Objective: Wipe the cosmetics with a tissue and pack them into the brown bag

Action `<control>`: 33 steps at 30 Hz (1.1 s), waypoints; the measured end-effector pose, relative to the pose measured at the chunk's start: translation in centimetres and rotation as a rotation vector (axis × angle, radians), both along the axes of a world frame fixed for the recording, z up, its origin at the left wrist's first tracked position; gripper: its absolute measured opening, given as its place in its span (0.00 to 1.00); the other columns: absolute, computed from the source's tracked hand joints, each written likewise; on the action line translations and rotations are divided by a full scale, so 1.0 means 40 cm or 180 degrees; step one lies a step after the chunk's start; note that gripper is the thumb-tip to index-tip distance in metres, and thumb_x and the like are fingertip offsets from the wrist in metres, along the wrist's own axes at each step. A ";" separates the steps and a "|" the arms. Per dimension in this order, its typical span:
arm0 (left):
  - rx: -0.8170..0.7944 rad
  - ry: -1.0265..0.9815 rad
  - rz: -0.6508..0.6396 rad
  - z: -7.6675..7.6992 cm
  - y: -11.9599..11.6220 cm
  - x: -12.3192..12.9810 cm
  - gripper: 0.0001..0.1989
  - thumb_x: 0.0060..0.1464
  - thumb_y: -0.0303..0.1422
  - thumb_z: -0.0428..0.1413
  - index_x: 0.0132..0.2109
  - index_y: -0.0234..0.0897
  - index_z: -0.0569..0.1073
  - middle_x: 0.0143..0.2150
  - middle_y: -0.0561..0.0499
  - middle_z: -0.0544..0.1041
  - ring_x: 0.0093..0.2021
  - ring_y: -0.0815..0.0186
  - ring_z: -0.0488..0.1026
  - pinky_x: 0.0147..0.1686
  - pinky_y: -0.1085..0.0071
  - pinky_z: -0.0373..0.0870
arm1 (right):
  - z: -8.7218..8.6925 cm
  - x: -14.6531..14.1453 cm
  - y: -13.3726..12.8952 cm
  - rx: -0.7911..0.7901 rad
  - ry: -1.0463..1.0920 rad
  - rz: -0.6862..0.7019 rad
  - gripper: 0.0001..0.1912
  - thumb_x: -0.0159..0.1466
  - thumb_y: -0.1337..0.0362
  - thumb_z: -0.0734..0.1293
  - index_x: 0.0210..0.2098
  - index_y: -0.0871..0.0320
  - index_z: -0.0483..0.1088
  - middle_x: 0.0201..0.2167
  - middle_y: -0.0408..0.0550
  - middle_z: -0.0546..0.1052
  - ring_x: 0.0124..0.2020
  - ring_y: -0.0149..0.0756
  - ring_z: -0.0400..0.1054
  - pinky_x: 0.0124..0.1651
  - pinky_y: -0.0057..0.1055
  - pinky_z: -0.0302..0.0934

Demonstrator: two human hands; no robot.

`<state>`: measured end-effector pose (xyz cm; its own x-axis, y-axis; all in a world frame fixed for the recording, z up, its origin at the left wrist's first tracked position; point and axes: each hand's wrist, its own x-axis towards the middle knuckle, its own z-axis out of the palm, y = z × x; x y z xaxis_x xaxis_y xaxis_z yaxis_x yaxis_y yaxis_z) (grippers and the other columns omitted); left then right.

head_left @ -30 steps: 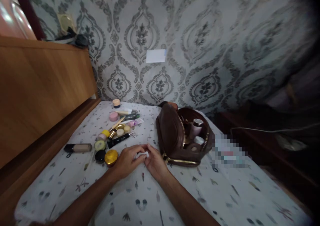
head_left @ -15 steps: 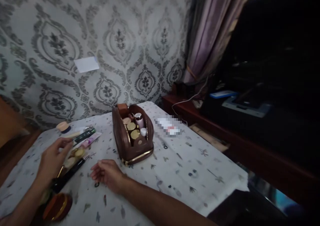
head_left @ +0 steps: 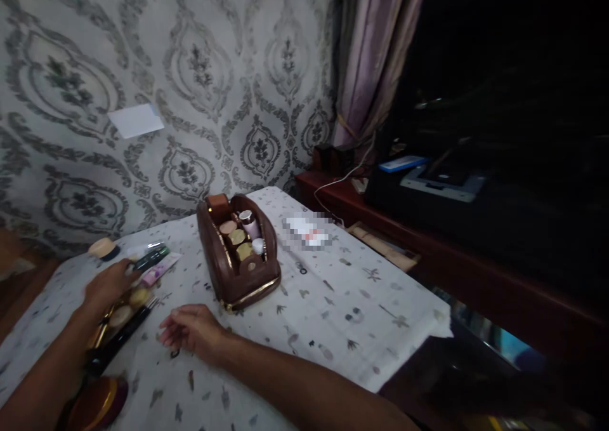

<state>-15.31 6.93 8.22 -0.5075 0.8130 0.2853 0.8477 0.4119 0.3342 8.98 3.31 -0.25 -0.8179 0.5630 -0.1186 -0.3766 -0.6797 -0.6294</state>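
My left hand (head_left: 109, 283) is over a group of cosmetics at the table's left, its fingers bent together at the near end of a dark green tube (head_left: 151, 259). What they grip, if anything, is blurred. A pink-and-white tube (head_left: 162, 268) lies beside it. Below that hand are round gold-rimmed compacts (head_left: 121, 317) and a black brush-like stick (head_left: 124, 334). My right hand (head_left: 193, 332) rests low over the cloth, fingers loosely curled and apart, holding nothing. Ahead of it stands an unzipped brown cosmetic bag (head_left: 214, 269), with several gold-lidded jars and a silver-capped bottle (head_left: 250, 223) inside.
A beige-topped round jar (head_left: 103, 249) sits at the back left, and a dark red round case (head_left: 98, 404) at the near left. A blurred-out white item (head_left: 309, 231) lies right of the bag. A dark wooden cabinet (head_left: 328, 186) with a cable borders the table's right.
The view has turned slightly right, so everything sits further left. My left hand has moved slightly toward the dark green tube. My right hand keeps its pose beside the bag.
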 end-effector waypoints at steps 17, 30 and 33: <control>0.1043 -0.0915 0.0454 -0.012 -0.233 -0.185 0.11 0.57 0.34 0.53 0.39 0.31 0.76 0.24 0.55 0.72 0.27 0.68 0.69 0.26 0.74 0.65 | 0.037 0.028 -0.007 0.0007 -0.0030 -0.0086 0.22 0.48 0.49 0.78 0.30 0.62 0.78 0.25 0.47 0.78 0.26 0.29 0.69 0.33 0.26 0.60; 0.0328 -0.0679 0.1153 -0.022 -0.115 -0.291 0.18 0.62 0.38 0.56 0.56 0.36 0.70 0.55 0.44 0.73 0.49 0.58 0.75 0.47 0.55 0.75 | 0.048 0.027 -0.008 -0.0191 -0.0178 -0.0107 0.22 0.45 0.51 0.80 0.30 0.63 0.79 0.24 0.47 0.78 0.26 0.29 0.70 0.33 0.26 0.60; 0.0262 -0.0447 0.1142 -0.012 -0.047 -0.314 0.19 0.62 0.38 0.57 0.57 0.36 0.69 0.56 0.43 0.72 0.51 0.57 0.74 0.49 0.54 0.74 | 0.052 0.028 -0.009 -0.0212 -0.0235 -0.0114 0.23 0.44 0.51 0.81 0.30 0.63 0.79 0.24 0.47 0.78 0.26 0.29 0.69 0.32 0.25 0.60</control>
<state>-27.88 5.07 7.76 -0.7941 0.5541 0.2499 0.5984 0.6407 0.4810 10.09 2.95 1.85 -0.7850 0.5806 -0.2158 -0.3558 -0.7079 -0.6102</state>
